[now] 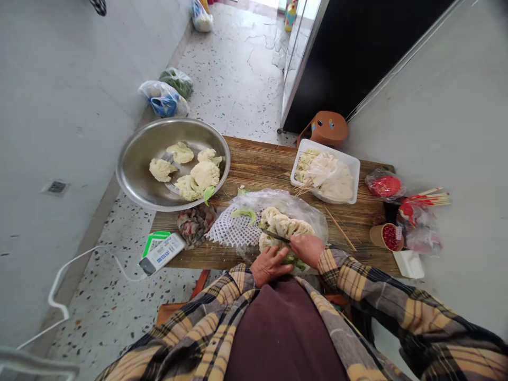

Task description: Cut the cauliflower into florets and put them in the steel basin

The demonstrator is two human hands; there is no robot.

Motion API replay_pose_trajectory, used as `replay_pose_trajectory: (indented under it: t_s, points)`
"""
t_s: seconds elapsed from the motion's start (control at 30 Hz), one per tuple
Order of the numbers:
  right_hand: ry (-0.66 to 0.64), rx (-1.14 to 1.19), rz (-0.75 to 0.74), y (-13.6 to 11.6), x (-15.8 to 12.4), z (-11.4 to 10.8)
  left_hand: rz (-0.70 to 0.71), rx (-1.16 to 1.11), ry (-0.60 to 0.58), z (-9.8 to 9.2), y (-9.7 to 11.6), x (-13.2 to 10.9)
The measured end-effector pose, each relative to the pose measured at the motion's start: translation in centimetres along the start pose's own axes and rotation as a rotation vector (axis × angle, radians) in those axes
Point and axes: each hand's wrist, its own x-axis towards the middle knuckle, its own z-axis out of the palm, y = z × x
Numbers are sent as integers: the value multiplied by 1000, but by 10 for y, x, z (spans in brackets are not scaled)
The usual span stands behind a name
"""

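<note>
A large cauliflower (288, 222) lies on a clear plastic bag (319, 211) near the table's front edge. My right hand (308, 250) is closed around a knife (274, 234), whose dark blade lies across the cauliflower and points left; its handle is hidden in the fist. My left hand (270, 265) presses on the near side of the cauliflower, fingers wrapped against it. Left of the cauliflower is a white foam net (230, 227) with a bit of green leaf (245, 214) on it.
A steel basin (133, 182) with several cauliflower pieces stands left on the wooden table (257, 164). A white tub (354, 174) holds bagged food. Skewers (341, 228), a paper cup (377, 236), a rag (194, 225) and a corded white box (163, 254) lie around.
</note>
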Motion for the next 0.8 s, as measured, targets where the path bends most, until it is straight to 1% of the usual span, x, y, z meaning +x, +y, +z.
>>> replay_pose_trajectory:
  t_s: [0.07, 0.13, 0.23, 0.3, 0.37, 0.47, 0.53, 0.57, 0.6, 0.7, 0.73, 0.77, 0.8]
  points:
    - [-28, 17, -8, 2, 1, -6, -12, 32, -17, -3, 1, 4]
    - [-28, 49, 2, 3, -1, -14, -1, 66, -12, -10, -1, 8]
    - [10, 104, -15, 7, -3, -24, 46, 86, -5, -28, -8, 15]
    - [57, 143, -27, 7, 0, -27, 80, 81, -34, -42, -17, 18]
    - [95, 183, -13, 3, 7, -24, 80, 77, -75, -52, -27, 18]
    - [105, 239, 42, -11, 21, -10, 12, 49, -117, -57, -35, 9]
    - [99, 266, 75, -19, 27, 3, -77, -20, -126, -56, -33, 0]
    - [102, 275, 88, -22, 28, 9, -143, -62, -117, -55, -30, -3]
    - [107, 282, 97, -24, 29, 15, -239, -91, -94, -55, -27, -5]
    - [113, 294, 116, -25, 27, 24, -656, -71, -11, -52, -16, -4]
    - [113, 294, 122, -25, 26, 25, -791, -50, -12, -50, -14, 0]
    - [112, 287, 134, -24, 25, 25, -895, -39, -33, -48, -12, 3]
    - [114, 279, 143, -24, 25, 24, -962, -43, -66, -46, -10, 8]
